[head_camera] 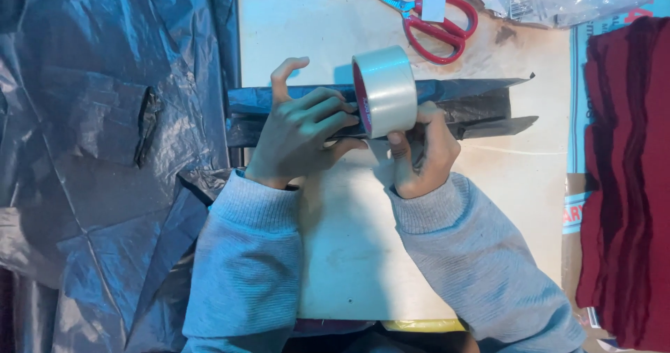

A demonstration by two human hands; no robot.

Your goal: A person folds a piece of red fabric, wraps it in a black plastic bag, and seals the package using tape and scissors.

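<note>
Two bare hands meet over a long, dark plastic-wrapped package (453, 105) lying across the pale bench (349, 255): the left hand (300, 136) presses flat on the wrapping, fingers spread and grasping nothing, apparently to pin the folded plastic down. The right hand (422, 150) clasps a roll of clear tape (385, 91), held on edge against the package just beside the left fingertips. Red-handled scissors (436, 21) lie well apart at the bench's far edge (within reach), with dark red cloth (628, 185) stacked to the right.
</note>
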